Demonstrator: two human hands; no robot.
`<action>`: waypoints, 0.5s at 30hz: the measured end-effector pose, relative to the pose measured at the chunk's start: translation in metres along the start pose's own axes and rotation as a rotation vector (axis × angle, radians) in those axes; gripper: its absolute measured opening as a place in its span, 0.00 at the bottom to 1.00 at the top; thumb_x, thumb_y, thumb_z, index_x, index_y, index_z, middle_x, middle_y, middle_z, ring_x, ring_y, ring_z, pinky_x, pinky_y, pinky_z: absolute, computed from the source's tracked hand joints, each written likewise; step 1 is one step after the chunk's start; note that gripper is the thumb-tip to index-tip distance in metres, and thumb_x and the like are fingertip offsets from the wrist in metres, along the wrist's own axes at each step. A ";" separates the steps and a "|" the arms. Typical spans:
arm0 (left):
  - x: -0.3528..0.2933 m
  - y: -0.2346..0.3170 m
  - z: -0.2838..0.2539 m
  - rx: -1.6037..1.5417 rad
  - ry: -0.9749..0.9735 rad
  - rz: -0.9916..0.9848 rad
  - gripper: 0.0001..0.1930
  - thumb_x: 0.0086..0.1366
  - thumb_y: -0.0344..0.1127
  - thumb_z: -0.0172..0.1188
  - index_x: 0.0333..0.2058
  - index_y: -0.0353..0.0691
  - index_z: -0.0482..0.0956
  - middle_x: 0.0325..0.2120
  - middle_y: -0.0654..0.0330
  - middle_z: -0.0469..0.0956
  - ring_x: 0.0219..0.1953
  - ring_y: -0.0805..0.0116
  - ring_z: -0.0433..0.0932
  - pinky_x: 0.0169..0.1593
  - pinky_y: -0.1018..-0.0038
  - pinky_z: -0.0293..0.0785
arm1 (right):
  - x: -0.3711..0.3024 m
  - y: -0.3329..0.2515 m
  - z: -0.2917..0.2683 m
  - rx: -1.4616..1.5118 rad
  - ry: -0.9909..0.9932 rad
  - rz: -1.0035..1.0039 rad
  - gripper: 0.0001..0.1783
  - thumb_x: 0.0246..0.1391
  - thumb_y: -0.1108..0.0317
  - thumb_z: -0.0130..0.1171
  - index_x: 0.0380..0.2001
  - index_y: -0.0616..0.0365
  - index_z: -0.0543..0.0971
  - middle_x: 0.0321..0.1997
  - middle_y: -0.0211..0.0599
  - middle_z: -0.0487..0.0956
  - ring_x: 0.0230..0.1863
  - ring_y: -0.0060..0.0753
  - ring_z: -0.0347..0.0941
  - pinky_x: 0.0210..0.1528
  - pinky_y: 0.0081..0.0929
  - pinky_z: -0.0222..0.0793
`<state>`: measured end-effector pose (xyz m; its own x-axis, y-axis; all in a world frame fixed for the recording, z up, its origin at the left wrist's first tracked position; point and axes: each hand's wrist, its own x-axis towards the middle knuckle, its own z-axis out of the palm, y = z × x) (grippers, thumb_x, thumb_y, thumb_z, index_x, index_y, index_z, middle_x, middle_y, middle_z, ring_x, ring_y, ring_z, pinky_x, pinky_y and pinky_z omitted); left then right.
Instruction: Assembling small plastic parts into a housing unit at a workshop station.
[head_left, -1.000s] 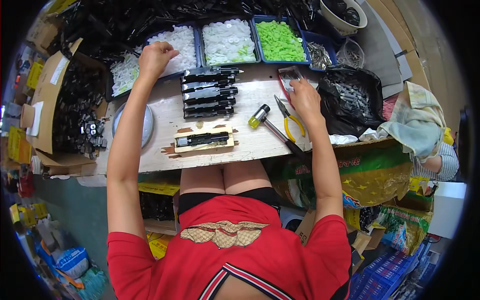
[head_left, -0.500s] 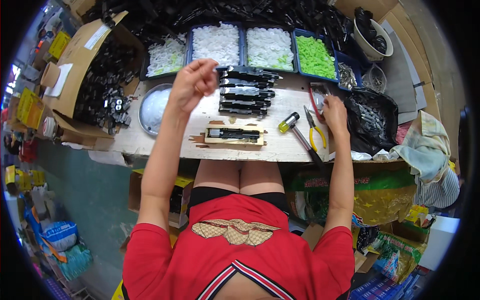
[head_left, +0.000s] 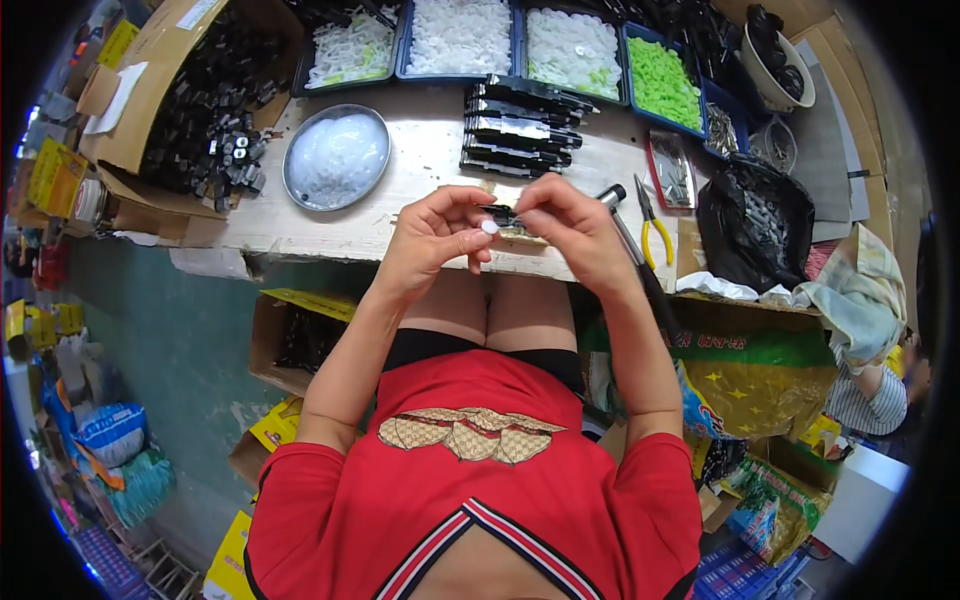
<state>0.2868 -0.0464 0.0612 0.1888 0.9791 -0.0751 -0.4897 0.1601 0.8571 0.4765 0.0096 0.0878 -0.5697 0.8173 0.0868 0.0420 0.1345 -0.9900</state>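
Note:
Both my hands meet over the front middle of the bench. My left hand (head_left: 432, 240) pinches a small round white plastic piece (head_left: 489, 227) between thumb and fingers. Right beside it, my right hand (head_left: 578, 228) has its thumb and fingertips pressed together; anything between them is too small to make out. Under the fingers a black part (head_left: 506, 216) shows in a narrow gap, and the wooden holder around it is mostly hidden by my hands. Behind them lies a stack of long black assemblies (head_left: 525, 128).
A round metal dish (head_left: 337, 158) of translucent pieces sits left. Along the back stand trays of white pieces (head_left: 460, 38) and green pieces (head_left: 664, 85). On the right lie a hammer (head_left: 628, 235), yellow-handled pliers (head_left: 655, 225), a red-rimmed tray (head_left: 671, 170) and a black bag of metal parts (head_left: 757, 222).
My left hand has come down from near the white-piece trays, and my right hand has left the red-rimmed tray. They are now together over the wooden holder. The whole view has shifted.

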 end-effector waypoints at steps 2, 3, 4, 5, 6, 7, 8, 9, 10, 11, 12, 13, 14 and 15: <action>-0.002 0.001 0.000 0.004 -0.003 -0.004 0.18 0.55 0.23 0.58 0.46 0.34 0.69 0.29 0.60 0.75 0.26 0.75 0.76 0.25 0.82 0.74 | 0.002 -0.002 0.009 0.045 -0.022 0.031 0.03 0.51 0.73 0.53 0.30 0.60 0.74 0.30 0.28 0.67 0.32 0.18 0.64 0.35 0.16 0.60; -0.003 0.001 0.000 0.003 -0.002 -0.003 0.18 0.55 0.23 0.58 0.46 0.34 0.69 0.29 0.60 0.75 0.26 0.75 0.76 0.25 0.82 0.74 | 0.002 -0.002 0.012 0.045 -0.024 0.031 0.03 0.51 0.73 0.53 0.30 0.60 0.74 0.30 0.28 0.67 0.32 0.18 0.64 0.35 0.16 0.60; -0.003 0.001 0.000 0.009 -0.011 -0.005 0.19 0.55 0.23 0.58 0.47 0.34 0.68 0.29 0.60 0.74 0.26 0.75 0.76 0.26 0.82 0.74 | 0.002 0.000 0.014 0.061 -0.036 0.026 0.03 0.51 0.73 0.53 0.30 0.60 0.74 0.30 0.28 0.67 0.32 0.18 0.64 0.35 0.16 0.60; -0.003 0.001 0.001 0.015 -0.021 -0.006 0.20 0.55 0.23 0.58 0.48 0.34 0.67 0.29 0.60 0.74 0.26 0.75 0.76 0.26 0.82 0.74 | 0.002 0.001 0.015 0.077 -0.047 0.022 0.03 0.51 0.73 0.53 0.30 0.60 0.74 0.30 0.29 0.67 0.32 0.19 0.64 0.36 0.16 0.61; -0.004 0.000 0.001 0.014 -0.022 -0.005 0.20 0.55 0.23 0.58 0.48 0.34 0.67 0.29 0.60 0.74 0.26 0.75 0.76 0.26 0.82 0.74 | 0.002 0.002 0.016 0.075 -0.048 0.022 0.03 0.51 0.73 0.53 0.30 0.60 0.74 0.30 0.29 0.67 0.32 0.19 0.64 0.36 0.16 0.61; -0.004 -0.001 0.001 0.019 -0.017 0.006 0.20 0.55 0.23 0.58 0.48 0.34 0.67 0.29 0.61 0.74 0.26 0.75 0.75 0.26 0.82 0.74 | 0.002 0.003 0.017 0.066 -0.055 0.025 0.03 0.51 0.73 0.53 0.30 0.61 0.74 0.30 0.29 0.67 0.32 0.20 0.65 0.36 0.17 0.61; -0.005 -0.001 0.001 0.025 -0.011 0.017 0.20 0.55 0.23 0.58 0.48 0.34 0.67 0.30 0.61 0.74 0.26 0.76 0.75 0.26 0.81 0.74 | 0.002 0.004 0.018 0.059 -0.063 0.030 0.03 0.50 0.74 0.53 0.30 0.61 0.74 0.30 0.30 0.67 0.32 0.21 0.65 0.36 0.18 0.62; -0.004 -0.002 0.001 0.024 -0.011 0.017 0.20 0.55 0.23 0.58 0.48 0.34 0.67 0.30 0.61 0.74 0.26 0.76 0.75 0.26 0.81 0.74 | 0.002 0.001 0.018 0.058 -0.062 0.030 0.03 0.50 0.74 0.53 0.30 0.61 0.74 0.30 0.30 0.67 0.32 0.21 0.65 0.36 0.18 0.62; -0.004 -0.003 0.001 0.022 -0.009 0.025 0.20 0.55 0.23 0.58 0.48 0.34 0.67 0.30 0.61 0.74 0.26 0.76 0.75 0.26 0.81 0.74 | 0.003 -0.004 0.018 -0.040 -0.080 0.012 0.03 0.50 0.75 0.53 0.30 0.62 0.74 0.30 0.32 0.68 0.33 0.23 0.66 0.36 0.20 0.63; -0.004 -0.004 0.001 0.020 -0.007 0.033 0.20 0.55 0.23 0.58 0.48 0.35 0.67 0.29 0.61 0.74 0.26 0.76 0.75 0.26 0.81 0.74 | 0.003 -0.006 0.019 -0.137 -0.097 -0.005 0.03 0.49 0.76 0.54 0.30 0.62 0.74 0.30 0.33 0.68 0.33 0.25 0.67 0.35 0.21 0.64; -0.004 -0.005 0.001 0.019 -0.006 0.031 0.20 0.55 0.23 0.58 0.48 0.35 0.67 0.29 0.61 0.74 0.26 0.76 0.75 0.26 0.81 0.74 | 0.002 -0.006 0.020 -0.136 -0.097 -0.003 0.03 0.49 0.76 0.54 0.30 0.62 0.74 0.30 0.33 0.68 0.33 0.25 0.67 0.35 0.21 0.64; -0.004 -0.006 0.000 0.025 0.004 0.042 0.20 0.55 0.23 0.58 0.47 0.35 0.68 0.30 0.61 0.74 0.26 0.76 0.75 0.26 0.81 0.74 | 0.002 -0.006 0.021 -0.175 -0.081 -0.040 0.03 0.49 0.76 0.54 0.29 0.63 0.74 0.30 0.35 0.69 0.33 0.28 0.68 0.35 0.22 0.65; -0.004 -0.006 0.000 0.032 0.013 0.053 0.19 0.55 0.23 0.58 0.47 0.35 0.69 0.30 0.61 0.74 0.26 0.75 0.75 0.26 0.81 0.74 | 0.002 -0.006 0.023 -0.212 -0.064 -0.077 0.03 0.49 0.77 0.54 0.29 0.63 0.73 0.30 0.37 0.70 0.33 0.31 0.69 0.35 0.24 0.66; -0.005 -0.007 0.001 0.033 0.014 0.051 0.19 0.55 0.23 0.58 0.47 0.35 0.69 0.30 0.61 0.74 0.26 0.75 0.75 0.26 0.81 0.74 | 0.003 -0.004 0.025 -0.211 -0.063 -0.076 0.03 0.49 0.77 0.54 0.29 0.63 0.73 0.30 0.37 0.70 0.33 0.31 0.69 0.35 0.24 0.66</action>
<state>0.2900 -0.0522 0.0562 0.1524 0.9876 -0.0382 -0.4702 0.1065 0.8761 0.4546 -0.0027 0.0888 -0.6278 0.7645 0.1461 0.1639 0.3133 -0.9354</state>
